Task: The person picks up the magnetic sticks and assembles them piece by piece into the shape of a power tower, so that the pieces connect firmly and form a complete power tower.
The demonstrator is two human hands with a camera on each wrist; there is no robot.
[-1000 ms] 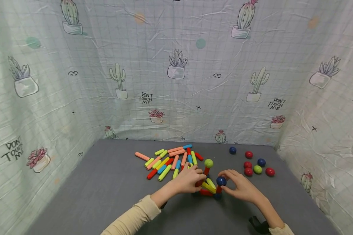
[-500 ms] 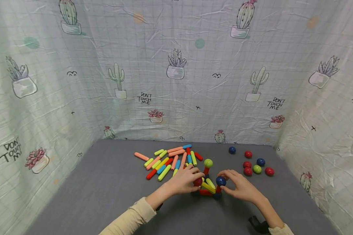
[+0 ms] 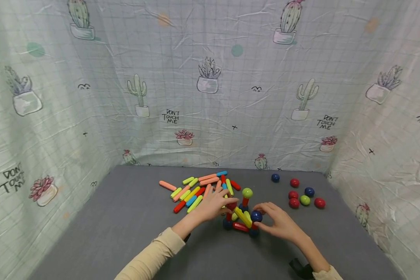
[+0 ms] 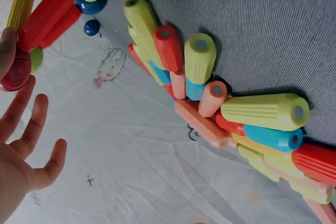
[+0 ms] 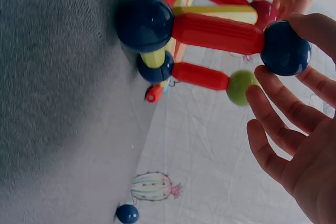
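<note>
A frame of magnetic rods and balls stands between my hands. Dark blue balls point(image 5: 144, 23) form its bottom corners, joined by a red rod point(image 3: 240, 226) and light green ones. Red rods point(image 5: 218, 32) rise from these corners. My left hand point(image 3: 210, 204) holds the red ball point(image 4: 17, 72) atop the left upright with thumb and fingertips. From that ball a yellow rod point(image 3: 243, 217) slants down toward the right upright's foot. My right hand point(image 3: 280, 223) pinches the blue ball point(image 5: 286, 48) on top of the right upright. A green ball point(image 3: 247, 193) caps the rear upright, untouched.
Loose rods point(image 3: 182, 194) in salmon, light green, red, yellow and blue lie in a pile to the left and behind the frame. Several loose balls point(image 3: 305, 200) in red, blue and green sit at the back right. A patterned cloth point(image 3: 210, 116) hangs behind the grey table point(image 3: 133, 217).
My left hand has risen slightly with the red ball, so the left upright and its base ball now show. The yellow rod slants more steeply. The frame and right hand have shifted slightly left.
</note>
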